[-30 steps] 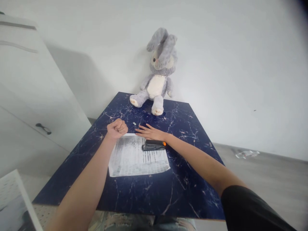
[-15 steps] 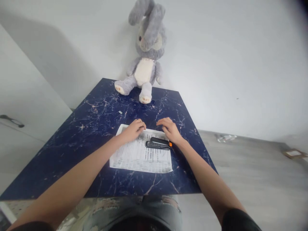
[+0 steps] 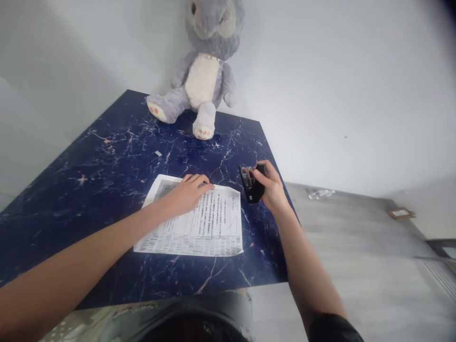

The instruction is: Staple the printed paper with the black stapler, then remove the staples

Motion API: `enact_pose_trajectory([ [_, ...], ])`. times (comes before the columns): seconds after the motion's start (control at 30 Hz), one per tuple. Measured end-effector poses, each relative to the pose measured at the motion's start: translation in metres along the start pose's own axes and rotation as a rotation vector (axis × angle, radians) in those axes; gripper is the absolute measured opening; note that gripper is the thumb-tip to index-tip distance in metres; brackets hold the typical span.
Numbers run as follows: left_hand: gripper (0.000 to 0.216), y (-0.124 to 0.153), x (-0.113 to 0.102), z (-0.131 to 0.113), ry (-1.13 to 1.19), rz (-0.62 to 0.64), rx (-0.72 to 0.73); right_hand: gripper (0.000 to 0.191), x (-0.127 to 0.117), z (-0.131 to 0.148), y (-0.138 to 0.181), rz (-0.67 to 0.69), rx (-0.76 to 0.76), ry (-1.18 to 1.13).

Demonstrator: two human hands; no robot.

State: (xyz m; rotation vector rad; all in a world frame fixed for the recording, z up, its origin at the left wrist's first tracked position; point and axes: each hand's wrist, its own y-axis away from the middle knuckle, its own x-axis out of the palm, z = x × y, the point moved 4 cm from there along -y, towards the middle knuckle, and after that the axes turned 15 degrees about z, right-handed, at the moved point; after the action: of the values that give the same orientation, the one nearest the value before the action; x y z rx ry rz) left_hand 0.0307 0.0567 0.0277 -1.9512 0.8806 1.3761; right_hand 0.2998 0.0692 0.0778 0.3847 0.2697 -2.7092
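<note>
A sheet of printed paper [image 3: 221, 223] lies on the blue marble-patterned table [image 3: 114, 156]. My left hand [image 3: 187, 194] rests over its far edge, fingers bent a little and thumb pointing right, with no grip on anything visible. To the right of the sheet, my right hand [image 3: 272, 185] is closed around a black stapler [image 3: 252, 190]. The stapler is raised and turned on end beside the paper's far right corner, thumb pressing on its side. Part of it is hidden by the fingers.
A grey plush rabbit [image 3: 201, 80] sits at the table's far edge against the wall. A small pale scrap [image 3: 158, 153] lies on the tabletop. On the floor to the right are a clear plastic wrapper [image 3: 321, 194] and a brown framed item [image 3: 401, 213].
My right hand has taken the stapler off the paper and moved it right. My left hand has settled flatter on the sheet. The view has shifted, so the rabbit appears higher and larger.
</note>
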Motion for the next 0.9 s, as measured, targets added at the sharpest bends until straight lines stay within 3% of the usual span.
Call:
enact_pose_trajectory([
  [0.1,0.053,0.001,0.0,0.001,0.017,-0.019,0.019,0.024,-0.014,-0.013,-0.002,-0.138,0.074,-0.127],
  [0.23,0.053,0.002,0.0,0.002,0.056,-0.024,0.027,0.024,-0.012,-0.014,-0.003,-0.101,0.101,-0.166],
  [0.33,0.055,0.002,-0.001,0.002,0.054,-0.027,0.017,0.025,-0.013,-0.007,-0.001,-0.09,0.113,0.012],
  [0.43,0.061,0.003,-0.003,0.001,0.035,-0.011,-0.006,0.031,-0.017,0.002,0.003,-0.091,0.183,0.361],
  [0.57,0.066,0.004,-0.006,0.002,0.019,-0.001,-0.056,0.039,-0.013,0.013,0.004,0.038,0.249,0.701],
  [0.77,0.063,0.003,-0.009,0.003,0.016,-0.01,-0.088,0.033,0.005,0.017,0.005,0.308,0.227,0.85],
  [0.9,0.063,0.003,-0.009,0.004,-0.007,-0.022,-0.1,0.03,0.01,0.016,0.005,0.402,0.18,0.879],
])
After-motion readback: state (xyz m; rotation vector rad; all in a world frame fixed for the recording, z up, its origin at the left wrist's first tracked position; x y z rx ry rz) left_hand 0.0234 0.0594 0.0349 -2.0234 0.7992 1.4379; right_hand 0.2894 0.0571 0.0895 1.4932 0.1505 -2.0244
